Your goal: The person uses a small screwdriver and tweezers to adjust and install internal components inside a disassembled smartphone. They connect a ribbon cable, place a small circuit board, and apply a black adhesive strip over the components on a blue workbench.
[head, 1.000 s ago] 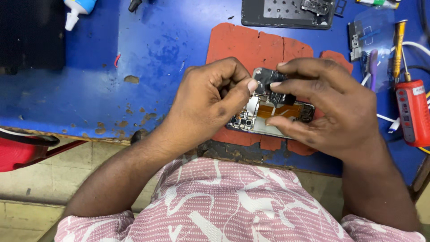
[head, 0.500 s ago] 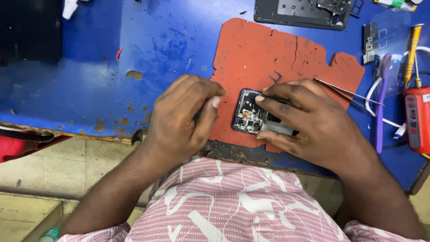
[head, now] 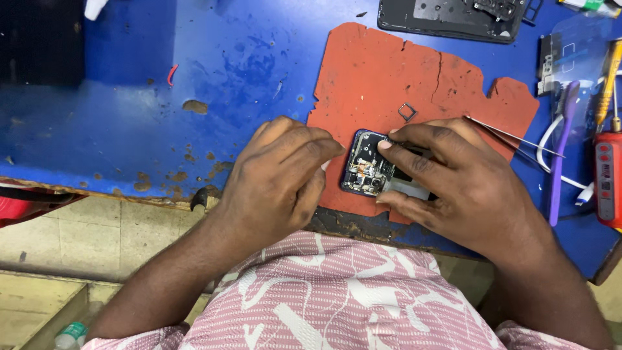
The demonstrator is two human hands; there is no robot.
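Head view looked down on my two hands at the near edge of the blue counter. Between them lay an opened phone, its inner parts showing, on a worn red mat. My right hand was clamped over the phone's right part, fingers along its far and near edges, with a pair of tweezers tucked in that hand and pointing right. My left hand was curled loosely, fingertips at the phone's left edge; whether it pinched anything I could not tell. A small metal frame sat on the mat just beyond the phone. Farther off lay a dark back cover, and at the right a red tool.
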